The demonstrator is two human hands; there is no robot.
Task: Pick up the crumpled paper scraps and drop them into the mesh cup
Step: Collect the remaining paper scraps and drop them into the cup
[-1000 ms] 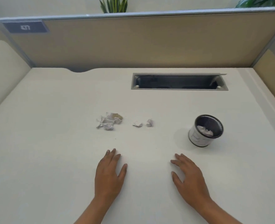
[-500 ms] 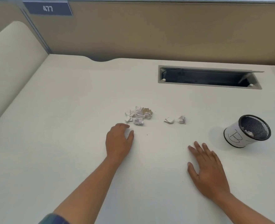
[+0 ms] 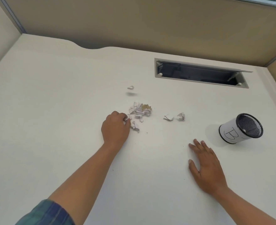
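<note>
Reaching with my left hand [image 3: 116, 127] to the near-left edge of the pile of crumpled paper scraps [image 3: 140, 109] at the middle of the frame, I have my fingers [image 3: 126, 118] curled together onto one small scrap [image 3: 128, 116], which shows between my fingertips; whether I truly grip it yet I cannot tell. Another scrap [image 3: 134, 126] lies just beside my knuckles, and two loose scraps [image 3: 174, 116] sit apart to the right, between the pile and the mesh cup [image 3: 241, 128]. The cup stands at the right of the frame, marked with a B. My right hand [image 3: 207, 166] lies flat on the table [image 3: 52, 111], fingers spread, holding nothing, near the cup. This is the pick-up step, I judge. Next I must close firmly, lift clear without dragging neighbours, and carry rightward over the cup's dark rim before letting go.
</note>
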